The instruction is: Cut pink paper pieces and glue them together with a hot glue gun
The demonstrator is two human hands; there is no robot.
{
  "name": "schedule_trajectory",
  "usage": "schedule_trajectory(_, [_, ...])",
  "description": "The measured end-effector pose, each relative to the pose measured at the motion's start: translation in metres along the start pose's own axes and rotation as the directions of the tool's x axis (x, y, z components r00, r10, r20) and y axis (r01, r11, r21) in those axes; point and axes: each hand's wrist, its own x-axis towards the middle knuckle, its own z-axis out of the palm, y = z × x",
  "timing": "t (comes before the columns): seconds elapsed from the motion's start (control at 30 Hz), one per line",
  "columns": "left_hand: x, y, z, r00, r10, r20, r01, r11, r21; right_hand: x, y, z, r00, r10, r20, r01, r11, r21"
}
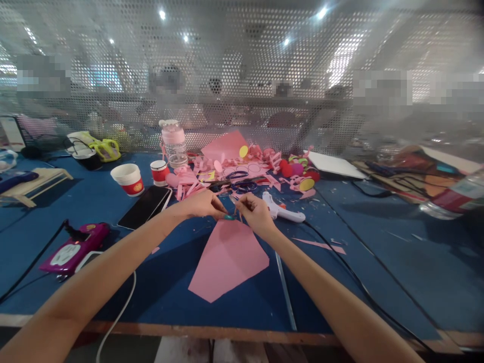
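Note:
A sheet of pink paper [230, 257], narrow at the far end and wide at the near end, slants above the blue table in front of me. My left hand [207, 204] is closed in a pinch at its far edge, with a small teal spot at the thumb tip. Close beside it, my right hand [254, 212] pinches with fingertips together over the same edge. Something small and thin shows between the two hands, too small to name. A white glue gun [283, 209] lies just right of my right hand. Dark-handled scissors [242, 186] rest beyond my fingers.
Pink paper scraps [189, 179] and pompoms [297, 169] are heaped at the back. Paper cups [128, 179], a phone [145, 206] and a purple device [77, 247] stand left. A clear strip [285, 292] lies near the front edge; a black cable [351, 272] runs right.

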Motion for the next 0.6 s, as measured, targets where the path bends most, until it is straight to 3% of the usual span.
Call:
schedule_trajectory(0.1, [-0.001, -0.002, -0.008, 0.996, -0.016, 0.087, 0.027, 0.991, -0.132, -0.001, -0.001, 0.001, 1.000, -0.007, -0.005, 0.007, 1.000, 0.004])
schedule_trajectory(0.2, [-0.002, -0.002, -0.019, 0.991, -0.013, 0.133, 0.034, 0.987, -0.156, 0.000, 0.002, 0.002, 1.000, -0.006, -0.028, 0.007, 0.999, 0.035])
schedule_trajectory(0.3, [-0.005, 0.000, -0.029, 0.995, 0.049, 0.086, -0.042, 0.996, -0.077, 0.001, 0.005, 0.002, 0.998, 0.013, -0.069, -0.010, 0.999, 0.049])
schedule_trajectory(0.43, [-0.009, 0.006, -0.036, 0.988, 0.135, -0.080, -0.129, 0.989, 0.074, 0.002, 0.009, 0.002, 0.994, 0.039, -0.100, -0.031, 0.997, 0.073])
schedule_trajectory(0.6, [-0.013, 0.013, -0.021, 0.978, 0.190, -0.086, -0.164, 0.955, 0.247, 0.001, 0.009, 0.002, 0.991, 0.062, -0.119, -0.053, 0.996, 0.073])
